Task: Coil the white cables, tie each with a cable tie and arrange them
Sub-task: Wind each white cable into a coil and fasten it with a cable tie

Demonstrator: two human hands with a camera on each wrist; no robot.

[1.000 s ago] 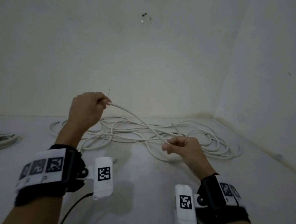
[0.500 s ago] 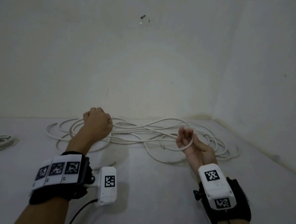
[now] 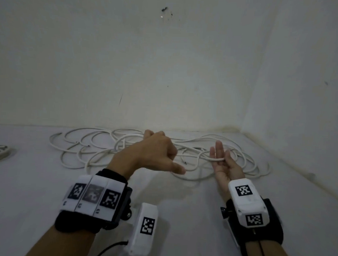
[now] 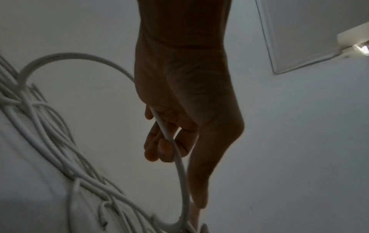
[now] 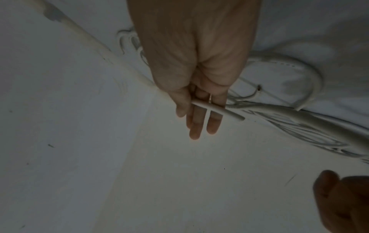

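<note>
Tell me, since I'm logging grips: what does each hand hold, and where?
Left hand grips the white cable mid-length, fingers curled round it. Right hand pins the cable's end under its thumb across straight fingers.

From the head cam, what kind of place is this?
Likely a bare indoor room corner, used as a plain work spot. Unfurnished off-white walls meet at a corner, a pale flat surface runs to them, and only loose white cable lies on it.
</note>
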